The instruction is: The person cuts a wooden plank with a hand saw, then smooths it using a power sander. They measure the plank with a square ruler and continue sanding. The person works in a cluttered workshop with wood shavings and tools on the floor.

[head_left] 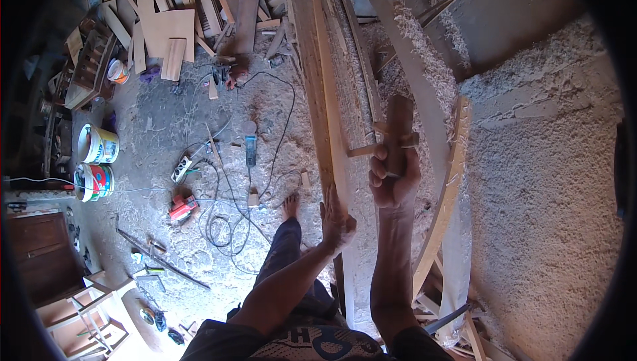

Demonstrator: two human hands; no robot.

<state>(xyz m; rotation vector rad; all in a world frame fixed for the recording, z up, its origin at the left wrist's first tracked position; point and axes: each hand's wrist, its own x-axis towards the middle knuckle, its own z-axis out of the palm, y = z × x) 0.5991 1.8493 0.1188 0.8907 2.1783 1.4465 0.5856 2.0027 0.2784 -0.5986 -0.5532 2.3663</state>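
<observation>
My left hand flat against long pale wooden plank standing on edge; right hand closed around brown wooden hand plane beside it. Planing step; next stroke needs plank steadied.

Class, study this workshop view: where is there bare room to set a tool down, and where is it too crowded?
Free: the shavings-covered surface right of the curved wooden rail, and the floor strip between the buckets and the cable tangle. Crowded: the offcut pile at top left, and around the long plank that the left hand steadies while the right hand grips a wooden block.
</observation>
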